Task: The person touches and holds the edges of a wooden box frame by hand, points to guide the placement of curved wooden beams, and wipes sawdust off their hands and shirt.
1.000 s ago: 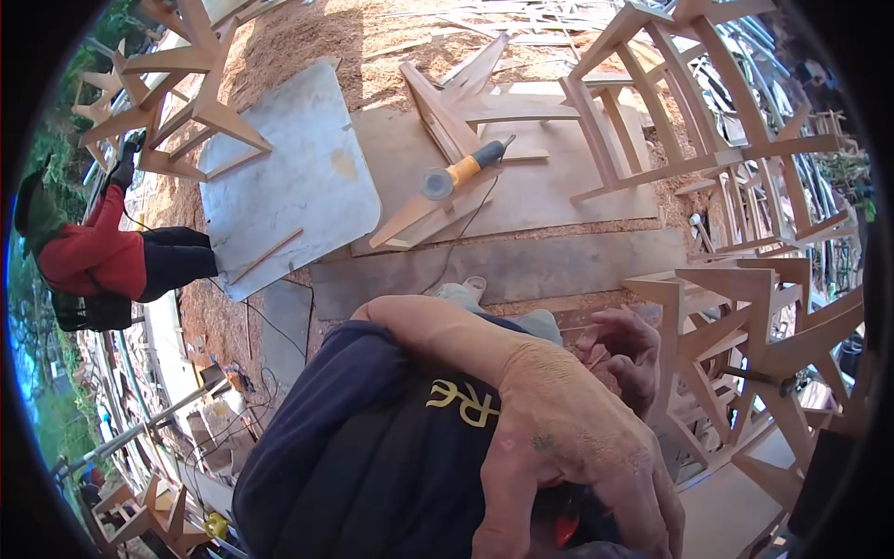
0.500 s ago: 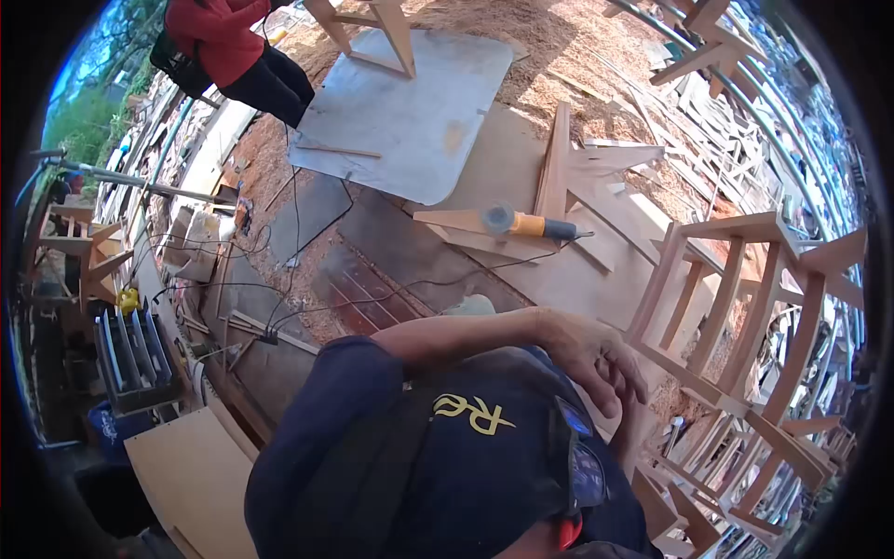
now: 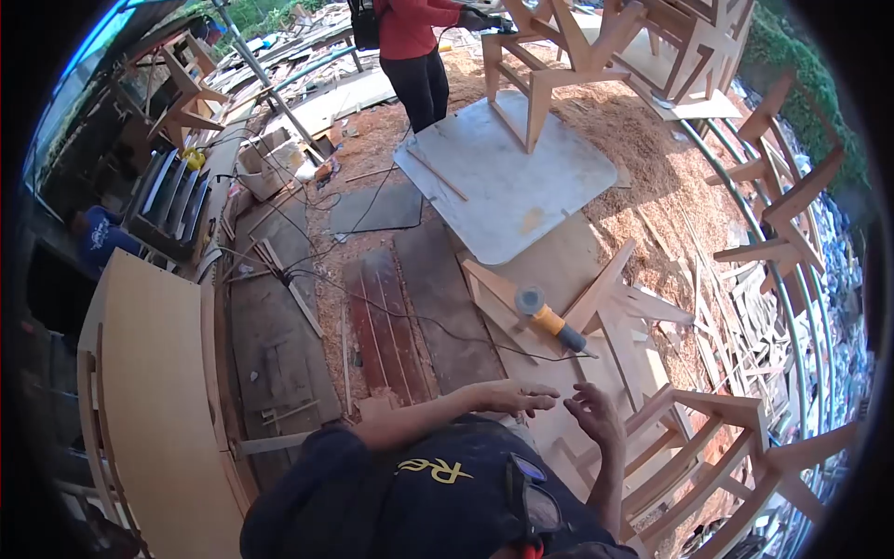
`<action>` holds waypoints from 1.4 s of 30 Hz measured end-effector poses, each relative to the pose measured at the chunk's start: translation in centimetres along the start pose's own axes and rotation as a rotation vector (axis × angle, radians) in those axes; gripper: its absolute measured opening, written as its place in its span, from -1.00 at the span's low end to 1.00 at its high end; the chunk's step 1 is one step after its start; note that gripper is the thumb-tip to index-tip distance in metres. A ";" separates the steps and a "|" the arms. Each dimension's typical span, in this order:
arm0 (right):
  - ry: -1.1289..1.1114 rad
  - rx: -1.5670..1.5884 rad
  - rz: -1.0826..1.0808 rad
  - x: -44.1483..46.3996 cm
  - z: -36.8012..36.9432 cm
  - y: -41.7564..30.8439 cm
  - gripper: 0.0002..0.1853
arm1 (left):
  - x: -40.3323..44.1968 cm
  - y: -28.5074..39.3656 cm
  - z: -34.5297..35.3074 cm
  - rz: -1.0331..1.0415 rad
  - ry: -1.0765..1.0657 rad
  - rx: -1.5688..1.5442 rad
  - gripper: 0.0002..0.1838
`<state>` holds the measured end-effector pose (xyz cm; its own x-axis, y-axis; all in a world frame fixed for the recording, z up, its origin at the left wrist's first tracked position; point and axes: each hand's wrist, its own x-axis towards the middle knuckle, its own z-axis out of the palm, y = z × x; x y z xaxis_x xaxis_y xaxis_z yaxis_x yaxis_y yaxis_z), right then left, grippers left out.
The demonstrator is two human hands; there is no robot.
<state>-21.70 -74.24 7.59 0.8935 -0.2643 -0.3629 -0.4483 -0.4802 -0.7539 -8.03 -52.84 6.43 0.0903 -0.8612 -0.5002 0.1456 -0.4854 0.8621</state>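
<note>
My left hand [image 3: 512,397] reaches across in front of my dark shirt, its fingers stretched out and holding nothing. Facing it across a small gap, my right hand [image 3: 597,415] is raised with its fingers apart and slightly bent, also bare. Just beyond both hands lies a yellow and dark angle grinder [image 3: 559,326] with a round disc head, resting on pieces of wood, its cord trailing left. Close to my right forearm stands a wooden chair frame [image 3: 717,405] with curved slats.
A person in a red top [image 3: 408,28] works with a tool at another chair frame [image 3: 540,93] on a pale board [image 3: 521,177]. Cords cross reddish planks [image 3: 386,317]. Sawdust [image 3: 643,158] and wood scraps lie around; a light wooden panel [image 3: 154,373] stands left.
My hands, close together at the right before, are now apart and more central, fingers spread. My view has turned, showing more of the ground ahead and the person in red.
</note>
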 end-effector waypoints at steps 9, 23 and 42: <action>0.134 -0.027 -0.888 2.1 4.9 -19.1 -0.32 | -2.0 -2.4 1.6 0.386 0.197 -1.019 -0.01; 0.180 -0.231 -0.589 4.3 17.5 -8.0 -0.55 | -6.6 -9.1 -1.2 0.403 -0.201 -1.484 -0.23; -0.370 0.367 0.453 -1.5 17.4 21.0 -0.37 | -28.4 -9.3 3.2 -0.329 0.052 0.304 0.30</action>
<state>-31.98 -69.41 -17.20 0.5989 -0.0384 -0.7999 -0.8005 -0.0584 -0.5965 -15.05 -24.38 12.91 0.1384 -0.6486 -0.7485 -0.1200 -0.7611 0.6374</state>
